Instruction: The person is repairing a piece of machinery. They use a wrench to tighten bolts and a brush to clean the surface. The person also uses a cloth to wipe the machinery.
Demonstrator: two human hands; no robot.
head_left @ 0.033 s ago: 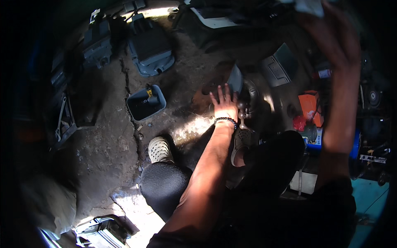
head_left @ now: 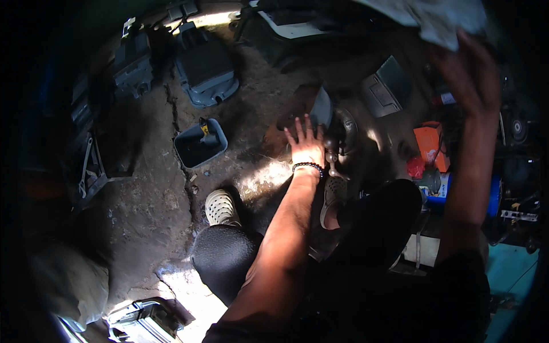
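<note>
My left hand (head_left: 307,147), with a beaded bracelet at the wrist, is open, fingers spread, over a dark reddish-brown surface (head_left: 273,140). Beyond its fingertips rises a flat grey plate with a curved edge (head_left: 323,107). Beside it are a round dark metal part (head_left: 347,123) and a short handle with rounded metal knobs (head_left: 331,164); whether the palm presses on anything is hidden. My right hand (head_left: 472,77) is raised at the upper right. Its fingers are closed on a pale crumpled cloth (head_left: 443,20), which runs out of the picture at the top.
A grey tray (head_left: 200,150) with a yellow-and-black item stands on the cracked floor. Grey machine castings (head_left: 206,71) lie farther off. To the right are a metal box (head_left: 382,94), an orange box (head_left: 429,143) and a blue container (head_left: 490,197). A metal frame (head_left: 91,171) lies left.
The right hand and the cloth have come lower, and more of the cloth shows. In the picture my left hand sits slightly farther left, its fingers still spread.
</note>
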